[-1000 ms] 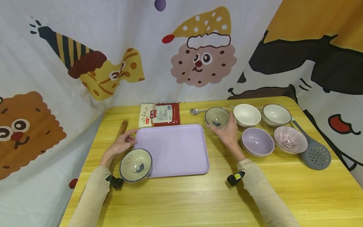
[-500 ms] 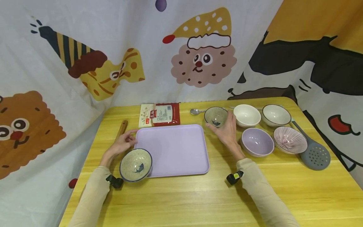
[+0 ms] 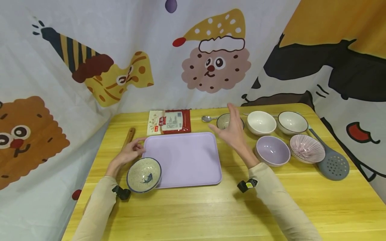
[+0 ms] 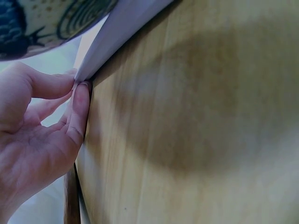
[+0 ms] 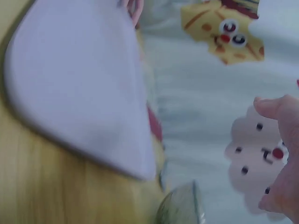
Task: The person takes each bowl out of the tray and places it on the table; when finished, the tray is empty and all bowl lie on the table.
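In the head view, my left hand [image 3: 130, 154] is at the left edge of a lilac tray [image 3: 187, 160]. The left wrist view shows the thumb and fingers pinching the tray's rim [image 4: 107, 49]. A speckled beige bowl with a blue fish [image 3: 144, 175] overlaps the tray's front left corner; its patterned outside [image 4: 51, 23] is close above that hand. My right hand [image 3: 233, 134] is raised with fingers spread and holds nothing. Behind it, partly hidden, stands a smaller speckled bowl [image 3: 223, 122], whose side [image 5: 180, 205] shows blurred in the right wrist view.
To the right stand a white bowl [image 3: 261, 123], a dark-rimmed white bowl [image 3: 292, 122], a purple bowl [image 3: 272, 151] and a pink-striped bowl [image 3: 307, 149]. A grey slotted turner [image 3: 334, 165], spoon [image 3: 206, 118], red-white packet [image 3: 169, 122] and wooden handle [image 3: 129, 136] lie around.
My right hand has let go of the smaller speckled bowl and lifted away from it, fingers spreading. That bowl stays at the back. The left hand keeps its place on the tray.
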